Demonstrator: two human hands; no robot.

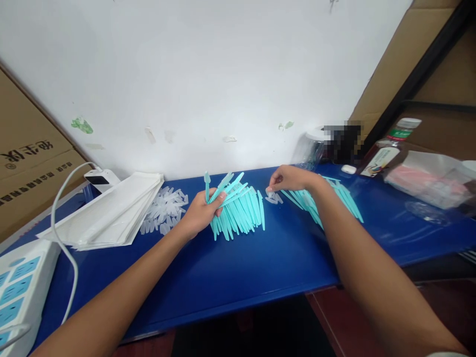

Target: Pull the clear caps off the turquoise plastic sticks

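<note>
My left hand [204, 210] is closed around several slim turquoise eyebrow razors [232, 189] that fan out above the fingers. Right behind and below it, a dense heap of the same razors [241, 215] lies on the blue table [238, 267]. With thumb and forefinger pinched, my right hand [284, 178] is at a small group of clear plastic caps [275, 198], and one cap shows at the fingertips. More turquoise razors [307, 204] lie under and beside the right forearm, which partly hides them. Left of my left hand is a larger pile of clear caps [163, 208].
White flat sleeves [111, 218] are stacked at left, near a power strip [26, 292] and a white cable [55, 213]. At right stand a bottle [390, 146] and a plastic bag with pink contents [427, 178]. A white wall [223, 84] rises behind the table.
</note>
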